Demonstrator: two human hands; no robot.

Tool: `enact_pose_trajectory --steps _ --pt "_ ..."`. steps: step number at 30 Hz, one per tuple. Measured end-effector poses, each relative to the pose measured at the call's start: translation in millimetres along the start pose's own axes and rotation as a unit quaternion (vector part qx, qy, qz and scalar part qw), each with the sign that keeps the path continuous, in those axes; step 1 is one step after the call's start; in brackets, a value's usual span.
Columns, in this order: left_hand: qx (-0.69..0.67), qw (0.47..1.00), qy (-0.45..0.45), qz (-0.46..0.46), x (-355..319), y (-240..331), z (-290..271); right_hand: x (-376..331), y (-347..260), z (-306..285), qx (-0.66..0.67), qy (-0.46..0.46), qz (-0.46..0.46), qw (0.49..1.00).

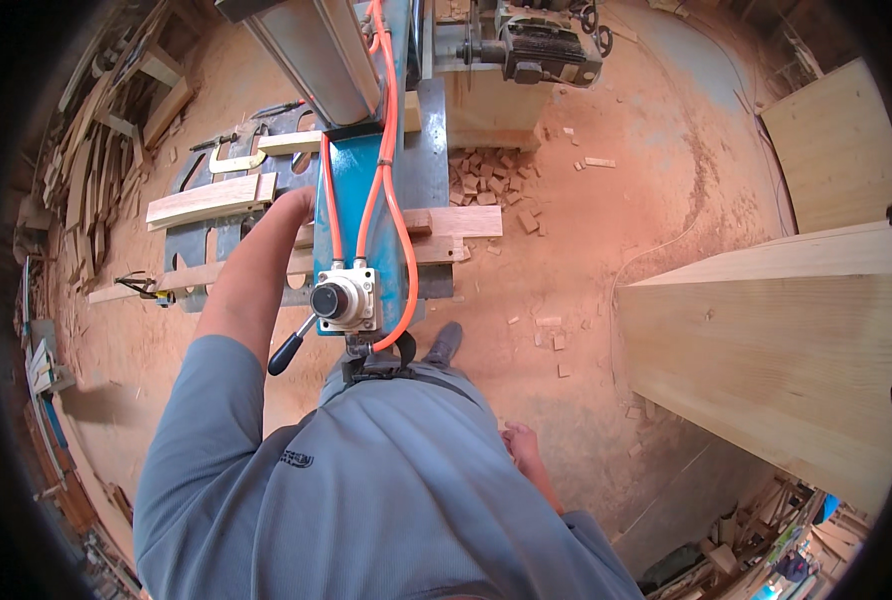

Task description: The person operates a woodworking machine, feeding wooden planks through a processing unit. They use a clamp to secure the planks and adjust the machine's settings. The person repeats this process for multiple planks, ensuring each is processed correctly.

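Note:
My left arm reaches forward over the machine's slatted metal bed, and my left hand [307, 203] goes in under the blue machine arm [354, 165]. Its fingers are hidden there, close to wooden boards that pass beneath the arm. A pale board [206, 203] lies left of my wrist, and another board [474, 221] sticks out to the right of the arm. Beside my right hip, my right hand [519, 442] hangs low with its fingers curled in. What it holds, if anything, is out of sight.
A white valve with a black-handled lever [287, 353] sits at the arm's near end, fed by orange hoses [390, 190]. A motor [551, 50] stands at the back. Wood offcuts [491, 178] litter the floor. Large pale wooden panels [766, 340] rise at the right; scrap timber [96, 180] lies left.

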State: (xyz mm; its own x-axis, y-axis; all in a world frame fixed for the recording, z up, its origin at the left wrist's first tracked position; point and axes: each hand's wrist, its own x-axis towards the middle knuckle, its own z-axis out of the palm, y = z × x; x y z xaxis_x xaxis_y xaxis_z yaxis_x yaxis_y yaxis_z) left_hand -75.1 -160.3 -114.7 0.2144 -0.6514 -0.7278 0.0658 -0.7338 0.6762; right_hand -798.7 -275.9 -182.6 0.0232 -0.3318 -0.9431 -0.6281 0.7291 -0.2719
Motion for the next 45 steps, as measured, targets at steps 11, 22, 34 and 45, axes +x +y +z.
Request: enact_pose_trajectory --steps 11,22,34,45 --pt "-0.002 1.0 -0.001 0.004 4.5 -0.9 1.7 -3.5 -4.0 2.8 0.008 -0.001 -0.003 1.0" --pt "0.0 1.0 -0.002 0.005 6.1 -0.1 1.1 0.0 -5.8 2.8 0.03 -0.003 -0.001 1.0" --pt "0.003 1.0 -0.001 0.007 5.5 -0.8 -1.0 -6.0 -15.4 7.3 0.007 0.002 0.001 1.0" --pt "-0.001 1.0 0.001 0.007 5.0 -5.3 -3.0 1.8 -3.5 7.0 0.009 -0.001 0.006 1.0"
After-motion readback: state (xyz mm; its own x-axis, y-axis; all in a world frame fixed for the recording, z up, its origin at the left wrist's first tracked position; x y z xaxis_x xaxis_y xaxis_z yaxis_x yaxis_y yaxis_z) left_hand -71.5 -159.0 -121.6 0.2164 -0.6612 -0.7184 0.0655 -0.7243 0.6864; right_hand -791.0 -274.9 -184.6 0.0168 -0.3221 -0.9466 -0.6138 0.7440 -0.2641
